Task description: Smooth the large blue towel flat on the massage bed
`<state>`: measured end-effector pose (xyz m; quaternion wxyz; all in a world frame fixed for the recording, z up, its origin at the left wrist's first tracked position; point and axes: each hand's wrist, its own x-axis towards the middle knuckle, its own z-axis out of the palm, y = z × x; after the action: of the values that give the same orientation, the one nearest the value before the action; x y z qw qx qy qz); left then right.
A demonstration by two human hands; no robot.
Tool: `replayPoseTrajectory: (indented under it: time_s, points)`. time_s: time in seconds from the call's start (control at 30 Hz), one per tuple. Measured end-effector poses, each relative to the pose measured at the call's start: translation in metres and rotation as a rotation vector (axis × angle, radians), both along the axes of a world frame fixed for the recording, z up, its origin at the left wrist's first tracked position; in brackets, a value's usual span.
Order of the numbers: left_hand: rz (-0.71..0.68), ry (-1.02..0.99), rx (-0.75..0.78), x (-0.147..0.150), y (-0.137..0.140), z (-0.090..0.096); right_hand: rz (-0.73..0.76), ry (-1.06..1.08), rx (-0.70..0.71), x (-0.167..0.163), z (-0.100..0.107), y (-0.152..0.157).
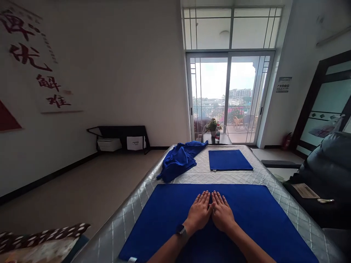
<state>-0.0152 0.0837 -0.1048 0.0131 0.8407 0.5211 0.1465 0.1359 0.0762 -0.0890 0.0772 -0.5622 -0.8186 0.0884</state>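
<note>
"Any writing you can make out?"

"High and left of the fingers, a white hanging scroll with big red brushed characters [56,86]; the lowest two read 解难. Far to their right, a grey printed wall notice [283,84] is too small to read, as is the dark mark on a white rectangular box [136,143] under a black bench [123,130]."

"Tags?"

"A small white tag [132,259], print unclear, sits nearer and left of the fingers, on a corner of the large blue rectangular cloth [164,215]. A smaller blue rectangular cloth [230,159], flat ahead of the fingertips, has a white tag too."

"How does the large one lie?"

"Under both palms, spread on a silvery quilted bed [122,223]. The fingers point at its far edge, which runs left to right just past them. The near edge is mostly cut off, so I can't be sure of the long axis."

"And the hands?"

"The left hand [199,213] and right hand [221,213] rest flat, fingers stretched with slight gaps, thumbs close together between them."

"Containers?"

"Well beyond the fingertips, a clear bottle with a red-and-white label [217,133], wording illegible; beside it, a pale pot [213,133] holding a leafy green plant [212,125]. The box's contents are hidden."
</note>
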Motion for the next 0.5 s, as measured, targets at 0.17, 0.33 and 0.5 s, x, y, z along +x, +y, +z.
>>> replayPoseTrajectory:
  time_s: [0.17, 0.33, 0.5]
  points:
    - [0.09, 0.048, -0.055, -0.056, -0.014, -0.004, -0.135, -0.006, 0.007, 0.069, -0.009, -0.003]
    - [0.311, 0.074, -0.011, -0.195, -0.046, -0.036, -0.373, -0.037, 0.179, 0.217, -0.055, -0.014]
    - [0.497, 0.073, -0.024, -0.252, -0.065, -0.054, -0.392, -0.097, 0.266, 0.285, -0.083, -0.017]
